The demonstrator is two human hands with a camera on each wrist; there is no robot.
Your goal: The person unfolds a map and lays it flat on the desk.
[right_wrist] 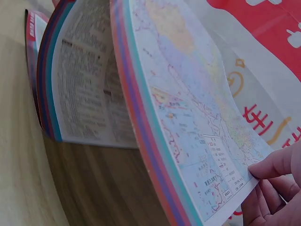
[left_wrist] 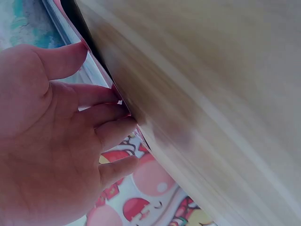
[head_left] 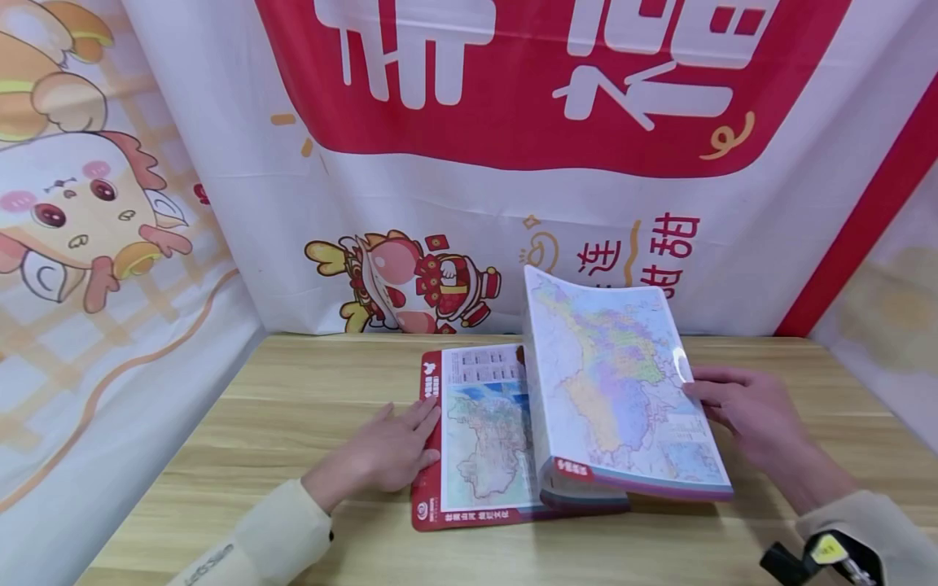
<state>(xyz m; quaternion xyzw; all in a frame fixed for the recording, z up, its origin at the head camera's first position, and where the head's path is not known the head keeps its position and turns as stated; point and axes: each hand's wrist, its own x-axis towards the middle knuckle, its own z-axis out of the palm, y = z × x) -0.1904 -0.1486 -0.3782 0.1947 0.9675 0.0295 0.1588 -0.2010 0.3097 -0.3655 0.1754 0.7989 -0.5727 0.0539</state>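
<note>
A folded map (head_left: 486, 456) with a red border lies on the wooden table, its panels printed with coloured maps and small text. My left hand (head_left: 392, 446) rests on its red left edge with fingers extended; in the left wrist view the fingertips (left_wrist: 123, 127) touch that edge. On the right, my right hand (head_left: 755, 415) pinches the outer edge of a raised map panel (head_left: 615, 382), thumb on the printed face. This panel stands tilted off the table and covers part of the lower sheet. The right wrist view shows a text-covered panel (right_wrist: 89, 80) behind it.
The wooden table (head_left: 293, 391) extends around the map. Behind it hangs a white cloth (head_left: 242, 203) with red lettering and a cartoon dragon (head_left: 403, 281). Patterned cloth (head_left: 110, 342) borders the left side, and pale cloth (head_left: 887, 301) the right.
</note>
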